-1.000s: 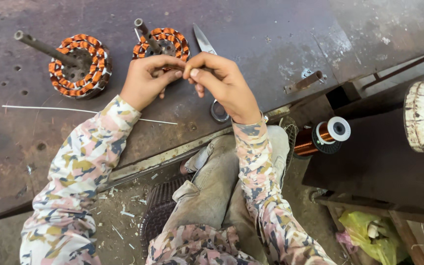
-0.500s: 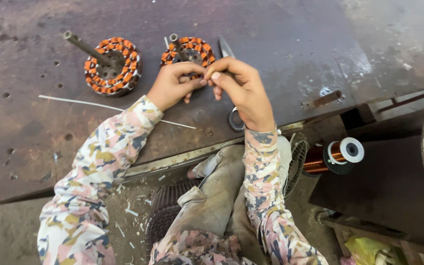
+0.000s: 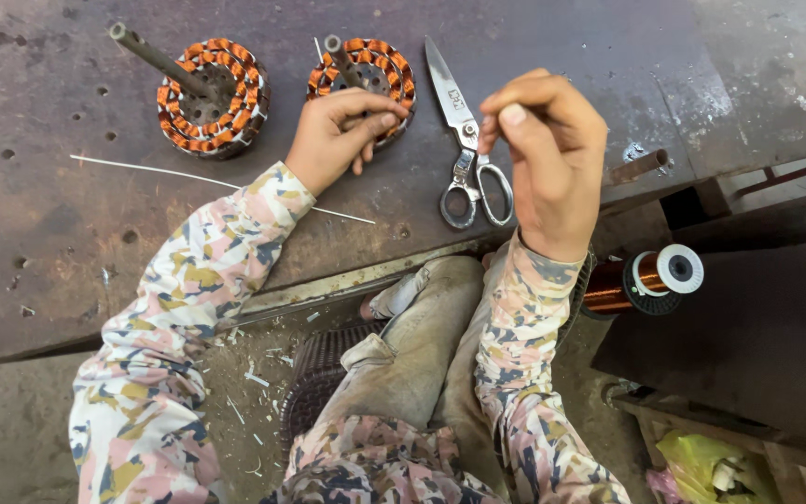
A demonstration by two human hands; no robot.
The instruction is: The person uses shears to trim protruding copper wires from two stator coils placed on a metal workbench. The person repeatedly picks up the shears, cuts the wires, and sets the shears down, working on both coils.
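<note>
View: head camera, looking down over a dark, stained metal workbench (image 3: 552, 112) and the person's lap.
Left hand (image 3: 342, 135): its curled fingers rest against the near edge of a wound stator (image 3: 366, 75), seeming to pinch something small there; what lies between the fingertips is too fine to make out.
Right hand (image 3: 543, 149): raised above the bench, thumb and forefinger pressed together in a tight pinch, as if on a thin wire; the wire itself cannot be seen.
Held stator: a ring of copper coils bound in orange, lying flat on the bench with a metal shaft standing up through its middle, just in front of the left hand.
Second stator (image 3: 212, 93): the same kind, coils fully wrapped, its shaft tilted to the left; apart from both hands.
Scissors (image 3: 466, 140): closed, lying on the bench between the two hands, blades pointing away from the person; untouched.
White strip (image 3: 179, 173): a long thin sliver lying on the bench by the left sleeve.
Copper wire spool (image 3: 641, 278): on its side at the bench edge, by the right forearm.
Progress: both stators look fully wound, so the coil work seems done; judging by the pinches, the fine lead ends on the near one appear to be what is left.
Floor: pale offcuts scattered beside the knees.
</note>
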